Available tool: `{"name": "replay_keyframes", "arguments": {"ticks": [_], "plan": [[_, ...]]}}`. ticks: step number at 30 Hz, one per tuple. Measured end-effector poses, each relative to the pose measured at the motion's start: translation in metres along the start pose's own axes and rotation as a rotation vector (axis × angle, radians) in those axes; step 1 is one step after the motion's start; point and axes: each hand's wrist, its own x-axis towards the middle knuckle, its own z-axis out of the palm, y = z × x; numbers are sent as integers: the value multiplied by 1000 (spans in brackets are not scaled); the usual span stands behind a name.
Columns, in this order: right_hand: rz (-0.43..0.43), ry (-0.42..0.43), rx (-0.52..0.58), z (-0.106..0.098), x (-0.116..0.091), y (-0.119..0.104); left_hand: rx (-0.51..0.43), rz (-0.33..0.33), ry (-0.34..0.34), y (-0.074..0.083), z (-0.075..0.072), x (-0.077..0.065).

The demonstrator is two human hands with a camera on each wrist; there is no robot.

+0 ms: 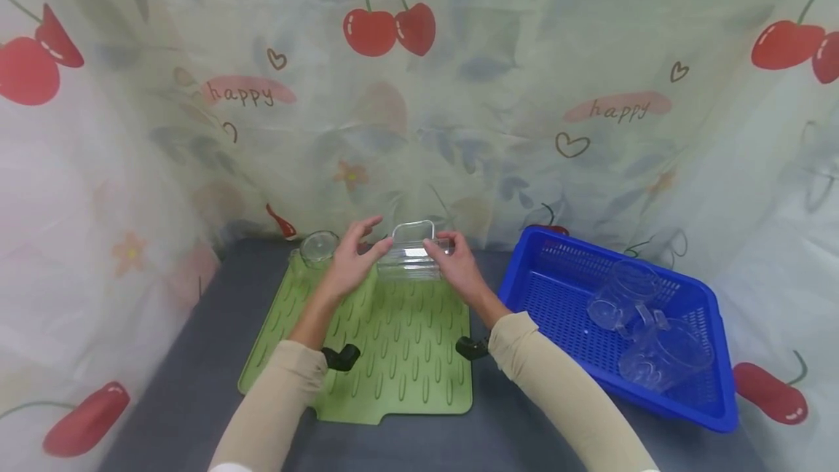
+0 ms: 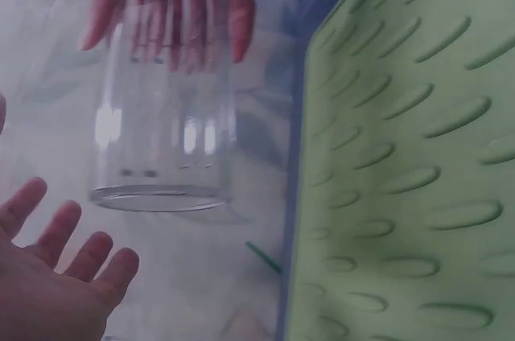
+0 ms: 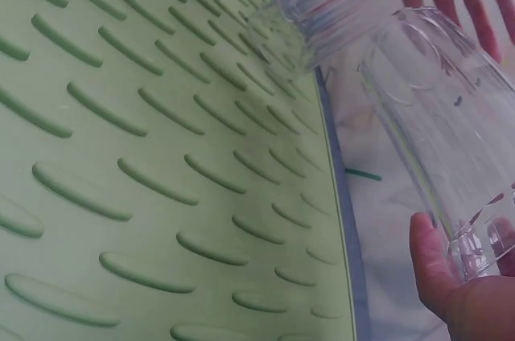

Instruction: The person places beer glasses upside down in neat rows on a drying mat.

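Note:
A clear glass mug [image 1: 409,266] lies sideways in the air over the far edge of the green drying mat [image 1: 400,363], its handle [image 1: 414,223] pointing up. My right hand [image 1: 462,268] grips the mug's right end, with the thumb [image 3: 430,252] against the glass. At the opposite end, my left hand [image 1: 352,262] is spread beside the mug; its fingers [image 2: 88,256] are apart from the glass in the left wrist view. Another clear glass [image 1: 319,248] stands at the mat's far left corner, behind my left hand.
To the right, a blue plastic basket [image 1: 726,377] holds two clear glass mugs [image 1: 665,355] lying tilted. The mat rests on a dark grey table [image 1: 190,377]. A cherry-print curtain [image 1: 446,115] hangs around the back and sides.

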Motion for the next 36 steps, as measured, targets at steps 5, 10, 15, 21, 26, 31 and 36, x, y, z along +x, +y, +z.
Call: {"name": "replay_keyframes", "arguments": {"ticks": [5,10,15,21,26,31,36], "plan": [[-14,-8,25,1,1,-3,-36,-36,2,-6,3,0],[-25,-20,10,2,0,-7,-31,-62,3,-9,3,-4],[-17,-13,15,2,-1,-7,-17,-89,-22,-13,6,-6],[-25,-21,83,9,-4,-7,-68,-76,-19,-17,14,-6],[-24,-35,149,14,-6,-11,-162,-55,-3,-20,18,-8],[-16,-36,141,14,-7,-13,-259,-64,-12,-23,21,-7],[-3,-51,165,13,-9,-9,-294,-82,64,-25,35,-11]]}}
